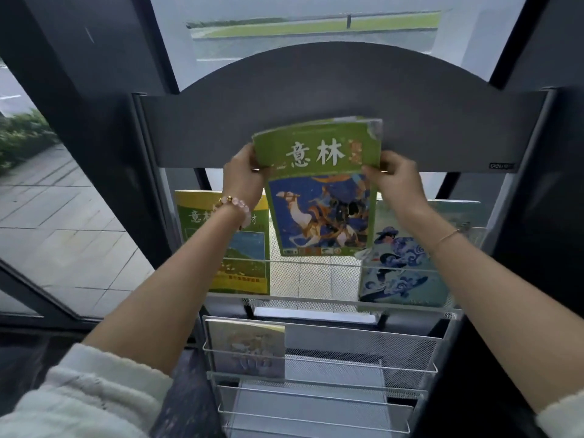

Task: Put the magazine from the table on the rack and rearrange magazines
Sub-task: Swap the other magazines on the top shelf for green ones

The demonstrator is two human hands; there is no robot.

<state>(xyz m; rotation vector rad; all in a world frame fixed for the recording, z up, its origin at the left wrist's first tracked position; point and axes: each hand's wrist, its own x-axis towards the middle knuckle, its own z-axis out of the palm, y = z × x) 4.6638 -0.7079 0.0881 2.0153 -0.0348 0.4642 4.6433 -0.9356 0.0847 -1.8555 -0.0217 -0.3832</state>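
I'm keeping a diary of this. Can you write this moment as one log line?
hands: left + right hold green magazine | place: above top shelf's middle gap | neighbours: yellow magazine, blue magazine

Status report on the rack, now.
Left hand and right hand grip green magazine by its top corners. It hangs over top tier's middle gap, between yellow magazine and blue magazine. Nothing blocking.

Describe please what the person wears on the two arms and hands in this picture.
Both forearms are bare, with cream-white knitted sleeves pushed up near the elbows. The left hand has a bracelet of pale pink round beads with a few gold ones at the wrist. The right hand has a thin gold-coloured bangle on the wrist. No gloves or rings are visible.
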